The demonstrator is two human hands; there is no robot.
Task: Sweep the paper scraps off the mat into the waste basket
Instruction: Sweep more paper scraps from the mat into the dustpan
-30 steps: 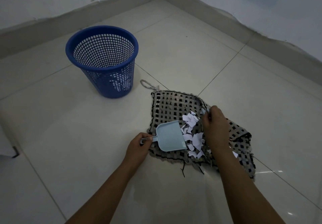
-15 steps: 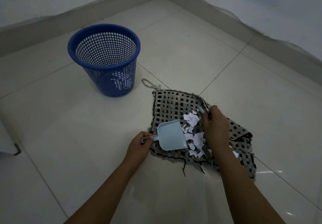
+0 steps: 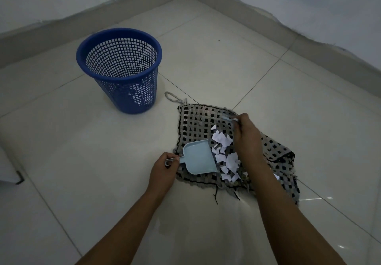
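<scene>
Scraps (image 3: pixel 223 151): heaped on mat (image 3: pixel 198 118), at dustpan's (image 3: pixel 198 159) 3 o'clock. Left hand (image 3: pixel 164 172) pinched its handle; right hand (image 3: pixel 246 134) gripped small brush (image 3: pixel 228 118). Best: short strokes, lip pressed flat.

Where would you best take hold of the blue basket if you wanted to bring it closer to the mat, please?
I would grip the basket by its thick solid rim, coming from above on the side nearest the mat. It stands upright with its mouth open, so the rim is exposed all round, while the tapered mesh wall below offers a poorer hold.
</scene>
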